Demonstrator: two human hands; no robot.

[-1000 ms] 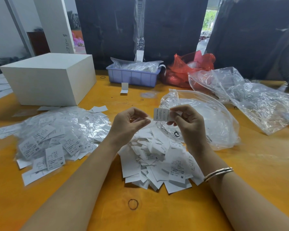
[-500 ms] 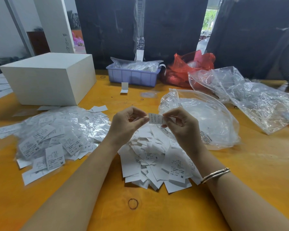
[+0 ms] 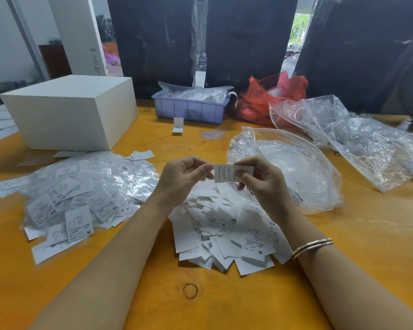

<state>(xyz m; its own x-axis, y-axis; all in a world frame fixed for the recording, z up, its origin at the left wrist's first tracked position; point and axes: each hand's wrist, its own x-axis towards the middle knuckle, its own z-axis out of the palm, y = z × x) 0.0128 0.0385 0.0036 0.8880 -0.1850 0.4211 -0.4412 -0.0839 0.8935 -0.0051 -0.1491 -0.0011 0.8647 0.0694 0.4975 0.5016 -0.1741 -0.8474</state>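
Fine print on the label (image 3: 227, 173) too small to read, its right end partly covered by your right hand (image 3: 265, 184), which grips it, your left hand (image 3: 181, 179) pinching the left edge, a small white rectangle held level above the pile of labels (image 3: 224, 234) on the table (image 3: 224, 310)

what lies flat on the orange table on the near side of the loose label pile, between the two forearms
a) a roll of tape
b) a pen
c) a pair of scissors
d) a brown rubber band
D: a thin brown rubber band lies as a closed ring on the bare orange table, just nearer than the loose label pile.
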